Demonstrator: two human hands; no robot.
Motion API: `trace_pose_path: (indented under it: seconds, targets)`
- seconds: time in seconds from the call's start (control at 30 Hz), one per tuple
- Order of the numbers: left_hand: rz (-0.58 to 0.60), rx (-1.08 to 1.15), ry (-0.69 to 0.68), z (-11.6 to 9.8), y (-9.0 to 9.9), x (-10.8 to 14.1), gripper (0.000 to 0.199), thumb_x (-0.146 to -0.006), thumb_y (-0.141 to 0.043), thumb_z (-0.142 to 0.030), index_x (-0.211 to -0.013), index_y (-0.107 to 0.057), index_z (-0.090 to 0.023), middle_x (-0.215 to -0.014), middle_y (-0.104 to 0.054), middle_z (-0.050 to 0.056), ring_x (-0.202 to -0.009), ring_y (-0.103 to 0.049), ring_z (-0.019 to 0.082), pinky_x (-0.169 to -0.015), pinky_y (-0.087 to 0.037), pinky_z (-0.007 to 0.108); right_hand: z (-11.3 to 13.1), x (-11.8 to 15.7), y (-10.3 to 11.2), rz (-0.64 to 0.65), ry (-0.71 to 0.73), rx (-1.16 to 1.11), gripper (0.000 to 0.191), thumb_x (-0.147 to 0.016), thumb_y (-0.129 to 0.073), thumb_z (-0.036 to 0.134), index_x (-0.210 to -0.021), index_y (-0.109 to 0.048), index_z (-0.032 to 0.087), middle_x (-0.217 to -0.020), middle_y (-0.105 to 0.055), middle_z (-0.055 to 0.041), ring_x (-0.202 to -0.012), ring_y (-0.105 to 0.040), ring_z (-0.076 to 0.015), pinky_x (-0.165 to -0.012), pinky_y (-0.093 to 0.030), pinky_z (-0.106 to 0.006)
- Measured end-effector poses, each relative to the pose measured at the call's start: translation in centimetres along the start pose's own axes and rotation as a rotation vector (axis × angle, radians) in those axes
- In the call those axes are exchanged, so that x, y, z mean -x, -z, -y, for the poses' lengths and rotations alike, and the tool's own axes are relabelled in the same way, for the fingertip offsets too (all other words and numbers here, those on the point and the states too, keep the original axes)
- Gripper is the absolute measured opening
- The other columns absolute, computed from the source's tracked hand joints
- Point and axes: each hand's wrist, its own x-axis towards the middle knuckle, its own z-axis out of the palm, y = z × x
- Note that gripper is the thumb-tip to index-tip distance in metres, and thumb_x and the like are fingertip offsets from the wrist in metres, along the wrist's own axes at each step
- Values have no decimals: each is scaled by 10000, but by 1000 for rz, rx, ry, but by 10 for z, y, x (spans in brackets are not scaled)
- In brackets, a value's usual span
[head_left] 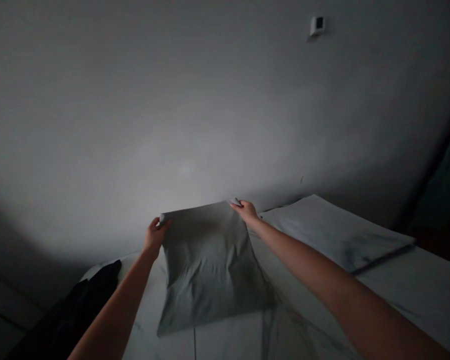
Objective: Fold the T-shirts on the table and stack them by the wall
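Observation:
A grey piece of cloth (210, 260), perhaps a folded garment, hangs stretched between my two hands. My left hand (155, 236) pinches its upper left corner, thumb and fingers closed on the fabric. At the upper right corner, my right hand (244, 211) grips a small bunched bit of the same cloth. Creases run down the middle of the fabric, and its lower edge hangs over the pale, marble-patterned surface (225, 335). Whether that edge touches the surface I cannot tell.
Dark fabric (86, 300) lies at the left edge of the surface. To the right is a flat, pale slab or board (322, 230) with a raised edge. Behind everything stands a grey wall (172, 110), with a small white device (317, 25) mounted high on it.

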Motion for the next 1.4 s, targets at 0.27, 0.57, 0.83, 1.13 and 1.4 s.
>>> trace_pose_path:
  seconds: [0.27, 0.57, 0.83, 1.13, 1.4]
  targets:
    - [125, 235, -328, -140, -57, 65, 510, -496, -818, -463, -826, -542, -190, -675, -601, -40, -594, -524, 95, -551, -422, 198, 31, -14, 159, -150, 158, -293, 403, -746, -630, 565, -825, -666, 171, -737, -645, -9, -683, -574, -153, -607, -435, -245]
    - [335, 354, -473, -230, -181, 152, 318, -675, -742, -348, -879, -555, -192, -763, -577, -25, -689, -538, 117, -613, -454, 216, 8, -14, 360, -387, 327, -455, 448, -698, -716, 565, -893, -665, 166, -803, -644, -8, -722, -585, -149, -638, -473, -272]
    - [465, 394, -250, -239, -293, 185, 345, -690, -718, -365, -960, -601, -185, -812, -621, 3, -672, -574, 135, -538, -462, 215, -58, -34, 459, -478, 331, -315, 422, -735, -707, 592, -853, -655, 190, -770, -643, -11, -684, -574, -152, -597, -455, -261]
    - [337, 267, 261, -78, -408, 89, 332, -647, -742, -339, -890, -557, -208, -746, -620, -22, -594, -578, 119, -531, -466, 242, -208, -132, 344, -300, 23, 67, 381, -797, -625, 510, -593, -520, 205, -559, -504, 38, -568, -460, -135, -547, -327, -242]
    - [253, 86, 424, 31, -444, 30, 271, -702, -736, -243, -832, -502, -203, -636, -575, -28, -493, -552, 127, -495, -468, 278, -302, -166, 251, -79, -104, 233, 166, -769, -662, 268, -636, -613, 181, -595, -585, 17, -603, -511, -142, -598, -328, -239]
